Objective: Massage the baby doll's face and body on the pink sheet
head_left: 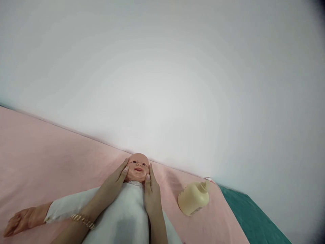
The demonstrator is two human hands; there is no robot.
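Observation:
A baby doll [138, 169] in a white outfit lies on its back on the pink sheet, its bare head towards the wall. My left hand [118, 176] is cupped against the side of the head on the left of the view. Pressed to the opposite cheek is my right hand [152, 191], fingers pointing up, so the head is held between both palms. The doll's white sleeve [72, 203] stretches out to the left and ends in a bare doll fist. A gold-coloured bracelet [82, 221] circles my left wrist. The doll's lower body is out of view.
Right of the doll, a pale yellow bottle [193, 199] with a moulded top stands on the pink sheet [63, 162]. Behind the sheet rises a white wall [162, 84]. A green surface [254, 213] shows beyond the sheet's right edge.

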